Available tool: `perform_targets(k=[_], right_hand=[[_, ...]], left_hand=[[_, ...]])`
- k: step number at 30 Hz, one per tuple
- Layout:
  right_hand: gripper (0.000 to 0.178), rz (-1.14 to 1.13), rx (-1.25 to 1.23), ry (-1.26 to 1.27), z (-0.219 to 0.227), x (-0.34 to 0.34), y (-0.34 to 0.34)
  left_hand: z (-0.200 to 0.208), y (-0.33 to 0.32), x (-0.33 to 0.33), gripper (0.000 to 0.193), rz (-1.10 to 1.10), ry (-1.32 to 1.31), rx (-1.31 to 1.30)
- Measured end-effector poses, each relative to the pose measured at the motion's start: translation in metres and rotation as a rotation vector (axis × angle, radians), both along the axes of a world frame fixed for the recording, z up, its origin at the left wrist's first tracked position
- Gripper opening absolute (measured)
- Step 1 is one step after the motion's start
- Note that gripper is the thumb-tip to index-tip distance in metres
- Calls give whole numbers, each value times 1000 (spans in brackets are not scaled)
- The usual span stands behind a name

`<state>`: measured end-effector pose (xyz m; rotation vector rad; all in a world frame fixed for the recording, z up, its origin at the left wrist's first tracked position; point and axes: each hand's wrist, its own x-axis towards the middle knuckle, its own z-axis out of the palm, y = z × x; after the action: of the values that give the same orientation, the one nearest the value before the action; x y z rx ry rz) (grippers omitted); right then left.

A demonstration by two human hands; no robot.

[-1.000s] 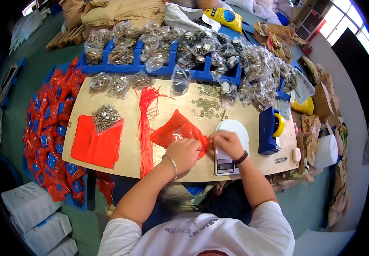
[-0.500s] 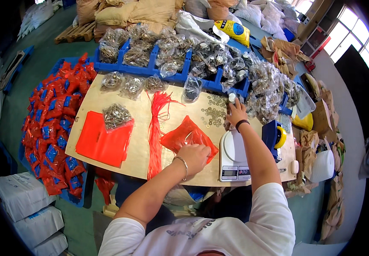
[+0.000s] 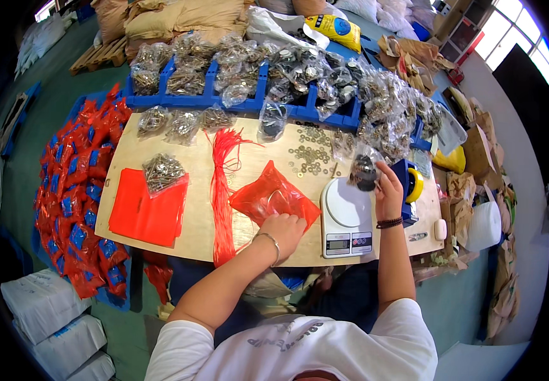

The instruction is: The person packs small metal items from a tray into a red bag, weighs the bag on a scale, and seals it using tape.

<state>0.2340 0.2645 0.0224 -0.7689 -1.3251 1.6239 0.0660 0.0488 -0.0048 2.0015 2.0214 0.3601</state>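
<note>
My left hand (image 3: 283,233) is closed on the near right edge of a red plastic bag (image 3: 267,193) that lies on the table, with metal parts showing faintly inside. In my right hand (image 3: 389,195) is a small clear bag of black round parts (image 3: 365,170), held up over the right edge of a white kitchen scale (image 3: 345,206). The scale's plate carries nothing. Left of the red bag lies a bundle of red plastic ties (image 3: 222,190). Flat red bags (image 3: 138,209) are stacked farther left, with a clear bag of screws (image 3: 163,173) on top.
Blue bins (image 3: 208,95) full of clear parts bags line the far table edge. Loose washers (image 3: 311,160) lie behind the scale. A tape dispenser (image 3: 408,184) stands at the right. Filled red bags (image 3: 74,197) heap up in a blue crate at the left.
My right hand has come back from the far side near the washers, bringing up the clear bag of black parts. My left hand stays on the red bag. The whole view has shifted slightly.
</note>
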Motion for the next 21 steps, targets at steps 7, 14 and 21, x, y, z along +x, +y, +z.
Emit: perform_targets(k=[7,14,21], right_hand=[[25,118,138,-481,-37,23,2],[22,-159,430,-539,-33,23,5],[22,-184,339,-422,-38,32,15]], left_hand=[[1,4,1,13,-17,19,-38],[-6,4,0,10,-3,61,17],[1,5,2,10,-12,64,-9]])
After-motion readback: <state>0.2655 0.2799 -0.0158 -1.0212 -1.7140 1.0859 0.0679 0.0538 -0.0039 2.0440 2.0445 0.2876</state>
